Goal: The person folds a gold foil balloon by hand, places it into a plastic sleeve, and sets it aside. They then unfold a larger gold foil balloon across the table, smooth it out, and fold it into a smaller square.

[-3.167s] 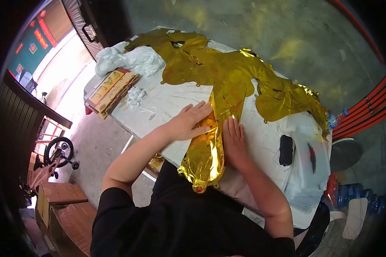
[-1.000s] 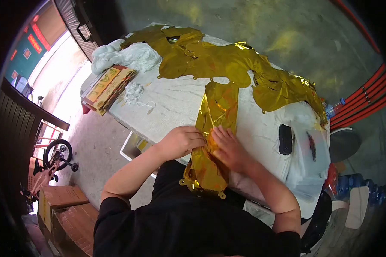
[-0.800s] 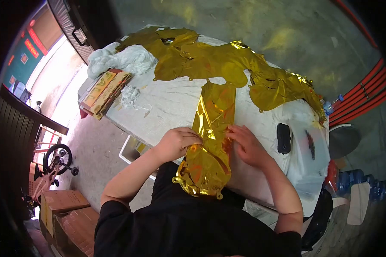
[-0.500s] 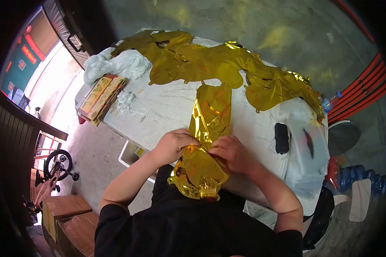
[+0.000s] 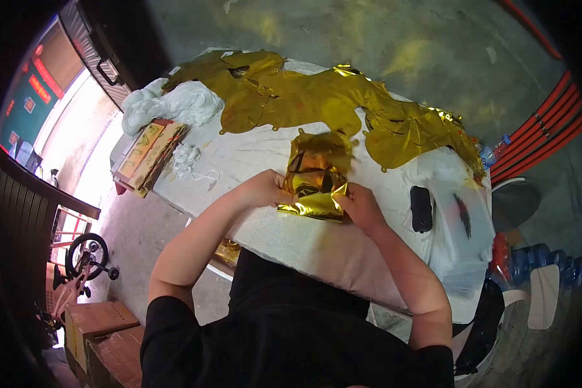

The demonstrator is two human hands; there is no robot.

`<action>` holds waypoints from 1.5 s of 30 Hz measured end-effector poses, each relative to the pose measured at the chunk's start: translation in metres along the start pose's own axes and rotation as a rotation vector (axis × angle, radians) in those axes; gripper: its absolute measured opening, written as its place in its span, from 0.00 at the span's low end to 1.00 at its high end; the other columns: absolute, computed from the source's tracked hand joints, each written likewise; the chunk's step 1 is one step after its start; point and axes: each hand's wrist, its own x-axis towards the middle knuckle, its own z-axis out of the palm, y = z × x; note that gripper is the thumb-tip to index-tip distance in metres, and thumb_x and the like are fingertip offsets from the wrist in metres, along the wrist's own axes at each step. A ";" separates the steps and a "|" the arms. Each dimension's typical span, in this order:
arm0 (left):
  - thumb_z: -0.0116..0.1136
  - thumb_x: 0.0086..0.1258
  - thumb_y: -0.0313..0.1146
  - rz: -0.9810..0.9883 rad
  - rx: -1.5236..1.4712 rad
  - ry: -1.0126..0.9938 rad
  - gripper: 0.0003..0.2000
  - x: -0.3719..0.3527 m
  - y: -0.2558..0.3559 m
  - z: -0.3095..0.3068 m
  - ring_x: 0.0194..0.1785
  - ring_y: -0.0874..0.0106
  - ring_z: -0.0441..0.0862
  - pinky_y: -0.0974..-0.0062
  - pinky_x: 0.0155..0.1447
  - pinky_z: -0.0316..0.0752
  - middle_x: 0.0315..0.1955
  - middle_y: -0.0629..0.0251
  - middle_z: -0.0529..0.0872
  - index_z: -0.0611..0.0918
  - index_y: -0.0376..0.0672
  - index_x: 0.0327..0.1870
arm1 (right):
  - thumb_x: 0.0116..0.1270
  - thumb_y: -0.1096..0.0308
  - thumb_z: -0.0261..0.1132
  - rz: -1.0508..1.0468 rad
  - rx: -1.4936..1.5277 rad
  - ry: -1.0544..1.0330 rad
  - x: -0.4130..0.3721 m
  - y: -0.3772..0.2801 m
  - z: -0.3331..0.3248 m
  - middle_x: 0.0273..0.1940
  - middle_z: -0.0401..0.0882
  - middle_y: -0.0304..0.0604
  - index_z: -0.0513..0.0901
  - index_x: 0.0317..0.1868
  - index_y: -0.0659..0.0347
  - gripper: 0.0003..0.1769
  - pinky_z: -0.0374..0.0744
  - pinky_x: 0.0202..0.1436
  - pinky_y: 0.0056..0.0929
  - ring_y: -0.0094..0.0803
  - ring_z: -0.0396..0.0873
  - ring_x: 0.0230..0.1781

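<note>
Gold foil (image 5: pixel 315 174) lies at the middle of the white-covered table (image 5: pixel 278 236), its near edge raised between my two hands. My left hand (image 5: pixel 269 189) pinches its left side and my right hand (image 5: pixel 361 205) pinches the near right corner. The foil looks folded or bunched, with shiny creases along the near edge. Beyond it, a long spread of flat gold foil pieces (image 5: pixel 304 94) runs along the far side of the table, close to the far end of the held piece.
White string (image 5: pixel 194 103) and a torn cardboard box (image 5: pixel 150 155) sit at the left. A black object (image 5: pixel 421 209) and clear plastic bags (image 5: pixel 459 239) lie at the right. Cardboard boxes (image 5: pixel 100 317) and a small bicycle (image 5: pixel 87 258) stand on the floor at left.
Both hands have moved away from my body, up the table. The foil's near part, which hung over the table edge at my lap, is now folded up onto the table.
</note>
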 end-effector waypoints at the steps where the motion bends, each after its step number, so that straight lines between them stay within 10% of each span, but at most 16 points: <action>1: 0.69 0.57 0.34 -0.067 -0.006 -0.023 0.08 -0.001 0.008 -0.003 0.23 0.83 0.74 0.82 0.27 0.72 0.19 0.73 0.80 0.85 0.39 0.27 | 0.61 0.68 0.63 -0.005 0.097 0.028 0.006 0.015 0.003 0.29 0.81 0.41 0.80 0.38 0.68 0.10 0.75 0.33 0.27 0.23 0.75 0.28; 18: 0.64 0.63 0.35 -0.138 -0.277 -0.058 0.14 -0.003 -0.004 -0.006 0.30 0.82 0.79 0.85 0.35 0.76 0.30 0.74 0.82 0.81 0.40 0.47 | 0.50 0.70 0.64 0.097 -0.044 -0.015 0.027 0.017 -0.002 0.19 0.78 0.43 0.78 0.23 0.69 0.09 0.71 0.23 0.28 0.24 0.73 0.19; 21: 0.60 0.66 0.33 0.198 -0.326 0.267 0.13 -0.025 -0.004 0.017 0.38 0.80 0.80 0.82 0.42 0.76 0.37 0.68 0.82 0.78 0.37 0.49 | 0.50 0.70 0.64 0.111 -0.079 -0.023 0.029 0.017 -0.004 0.18 0.76 0.42 0.78 0.22 0.69 0.09 0.71 0.23 0.28 0.24 0.72 0.18; 27: 0.60 0.57 0.25 0.886 0.724 0.519 0.18 -0.055 0.001 0.041 0.58 0.56 0.73 0.59 0.62 0.68 0.49 0.55 0.79 0.79 0.42 0.51 | 0.51 0.70 0.64 0.160 -0.052 -0.027 0.025 0.003 -0.007 0.18 0.75 0.42 0.78 0.22 0.68 0.09 0.69 0.21 0.28 0.23 0.70 0.17; 45: 0.60 0.61 0.34 0.708 0.824 0.383 0.18 -0.056 -0.005 0.049 0.61 0.62 0.72 0.63 0.64 0.66 0.54 0.59 0.79 0.79 0.39 0.53 | 0.63 0.66 0.63 0.128 0.066 0.086 0.012 -0.009 -0.010 0.35 0.80 0.42 0.74 0.44 0.67 0.14 0.77 0.24 0.26 0.27 0.79 0.26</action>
